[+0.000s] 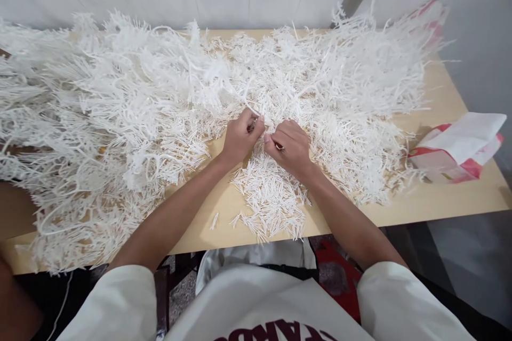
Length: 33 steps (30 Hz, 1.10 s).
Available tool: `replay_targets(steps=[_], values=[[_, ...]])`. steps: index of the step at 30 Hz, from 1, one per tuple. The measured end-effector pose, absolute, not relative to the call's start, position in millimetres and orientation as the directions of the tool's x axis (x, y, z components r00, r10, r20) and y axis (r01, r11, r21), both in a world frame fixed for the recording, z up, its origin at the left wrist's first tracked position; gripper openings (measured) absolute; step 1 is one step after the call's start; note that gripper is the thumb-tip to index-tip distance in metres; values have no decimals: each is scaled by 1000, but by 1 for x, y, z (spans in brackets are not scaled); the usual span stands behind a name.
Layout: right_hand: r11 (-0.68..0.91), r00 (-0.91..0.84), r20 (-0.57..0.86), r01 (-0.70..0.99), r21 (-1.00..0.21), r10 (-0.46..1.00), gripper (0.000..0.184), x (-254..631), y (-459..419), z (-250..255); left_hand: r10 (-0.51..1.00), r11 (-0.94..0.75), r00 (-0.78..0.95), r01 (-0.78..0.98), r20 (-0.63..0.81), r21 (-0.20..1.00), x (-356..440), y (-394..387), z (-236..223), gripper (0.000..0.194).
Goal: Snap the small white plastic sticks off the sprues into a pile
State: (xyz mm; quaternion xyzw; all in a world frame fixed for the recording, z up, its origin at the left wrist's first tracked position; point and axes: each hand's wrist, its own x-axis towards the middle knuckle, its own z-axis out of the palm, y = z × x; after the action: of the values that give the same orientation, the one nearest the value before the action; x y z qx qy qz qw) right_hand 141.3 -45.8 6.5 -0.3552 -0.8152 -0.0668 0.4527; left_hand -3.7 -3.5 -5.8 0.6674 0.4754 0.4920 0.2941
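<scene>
The two hands meet near the centre of the frame, above the worktop [432, 202]. The left hand [240, 136] is closed, and its thumb and finger seem to pinch a white strand [251, 108], which rises toward the upper left. The right hand [291, 150] is also closed, its thumb tip just beside the left fingertips; whether it grips something too, I cannot tell.

Below the hands, at the lower centre, lies a pile [276, 205] of short white pieces. Larger tangled heaps of white strands spread on both sides: the left heap [132, 90] and the right heap [360, 80]. A bag [448, 154], white and red, stands at the right.

In my judgement, the step in hand is fine fingertip work on the strand; the next move calls for a light, exact pinch, with the two hands close together.
</scene>
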Motion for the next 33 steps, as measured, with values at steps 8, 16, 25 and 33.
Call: replay_targets(steps=[8,16,25,33], values=[[742,-342,726,580,-337,597,13,133,-54,7,937,-344,152,221,316,913,-3,-3,-4,26],[433,-181,410,585,-686,894,28,144,-38,12,940,-328,151,150,306,933,-4,-7,-4,25],[625,-331,680,743,-240,654,40,148,-37,4,890,-453,145,384,432,805,-1,-6,-8,25],[771,-423,729,596,-222,537,28,131,-58,10,967,-253,58,150,247,956,-4,4,-6,27]])
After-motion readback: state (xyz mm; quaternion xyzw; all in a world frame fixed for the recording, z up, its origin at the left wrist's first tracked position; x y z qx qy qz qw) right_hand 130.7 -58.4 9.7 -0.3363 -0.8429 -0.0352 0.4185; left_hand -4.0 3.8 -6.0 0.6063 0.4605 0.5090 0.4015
